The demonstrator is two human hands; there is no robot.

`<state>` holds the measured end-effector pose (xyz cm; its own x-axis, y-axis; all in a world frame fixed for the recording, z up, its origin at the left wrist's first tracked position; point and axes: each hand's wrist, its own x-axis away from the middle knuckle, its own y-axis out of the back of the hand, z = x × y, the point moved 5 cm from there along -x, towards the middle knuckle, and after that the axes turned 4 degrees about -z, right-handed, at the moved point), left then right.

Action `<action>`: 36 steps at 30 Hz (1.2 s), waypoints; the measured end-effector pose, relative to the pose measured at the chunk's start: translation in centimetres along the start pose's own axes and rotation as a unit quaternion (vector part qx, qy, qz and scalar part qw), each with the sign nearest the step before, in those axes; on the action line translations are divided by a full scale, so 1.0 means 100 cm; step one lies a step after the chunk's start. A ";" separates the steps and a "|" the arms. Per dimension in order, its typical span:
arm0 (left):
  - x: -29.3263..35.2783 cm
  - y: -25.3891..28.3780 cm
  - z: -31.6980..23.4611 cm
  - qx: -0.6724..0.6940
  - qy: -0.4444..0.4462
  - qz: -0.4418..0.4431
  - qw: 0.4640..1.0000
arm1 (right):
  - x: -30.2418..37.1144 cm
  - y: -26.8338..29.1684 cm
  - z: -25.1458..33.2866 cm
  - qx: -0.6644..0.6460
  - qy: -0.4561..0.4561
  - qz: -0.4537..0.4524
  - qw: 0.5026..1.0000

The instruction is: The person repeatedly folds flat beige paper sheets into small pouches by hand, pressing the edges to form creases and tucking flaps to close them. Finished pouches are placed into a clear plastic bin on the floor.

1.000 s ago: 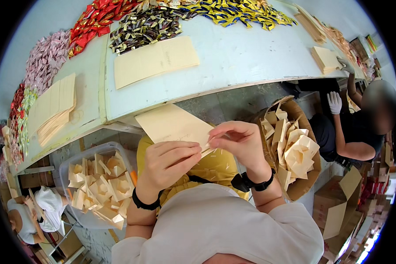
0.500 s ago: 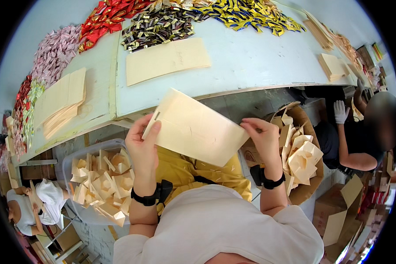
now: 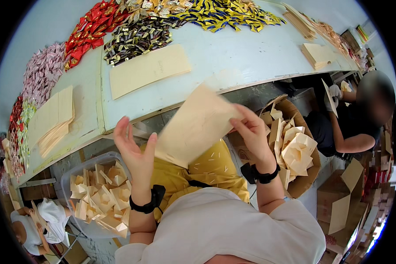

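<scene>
My right hand [image 3: 252,132] grips the right edge of a flat cream cardboard piece [image 3: 193,125], fingers and thumb pinching it. The cardboard hangs tilted above my lap, its edges slightly blurred. Just left of it, my left hand [image 3: 135,147] is open, fingers spread, apart from the cardboard. Beyond, on the table, lies a flat stack of similar cream cardboard sheets [image 3: 149,70]. Another stack of cardboard sheets [image 3: 53,119] leans over the table's left edge.
A clear plastic tub [image 3: 70,169] at lower left and a brown carton [image 3: 310,176] at right hold folded cream boxes. Heaped wrapped candies [image 3: 141,39] line the far side of the pale table [image 3: 233,57]. Co-workers sit at right [image 3: 365,119] and lower left [image 3: 28,229].
My left hand has let go of the cardboard and opened. The cardboard has turned, held by the right hand alone. The co-worker at right now holds a cardboard piece.
</scene>
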<state>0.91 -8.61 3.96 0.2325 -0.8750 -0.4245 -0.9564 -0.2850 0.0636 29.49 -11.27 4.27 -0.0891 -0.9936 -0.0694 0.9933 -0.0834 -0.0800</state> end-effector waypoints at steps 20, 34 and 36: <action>0.019 -0.039 -0.036 0.098 0.143 0.176 0.969 | 0.002 -0.039 0.009 -0.002 -0.040 0.039 0.998; 0.018 -0.043 -0.030 -0.007 0.113 0.230 0.967 | 0.009 -0.064 0.049 0.400 0.391 0.072 0.826; 0.018 -0.043 -0.031 -0.002 0.112 0.240 0.964 | 0.011 -0.066 0.050 0.441 0.406 0.084 0.796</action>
<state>5.97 -10.14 5.71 -0.2037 -0.9691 -0.1392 -0.9628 0.1725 0.2081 23.19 -12.14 9.72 0.3879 -0.6502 -0.6533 0.6297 -0.3307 0.7029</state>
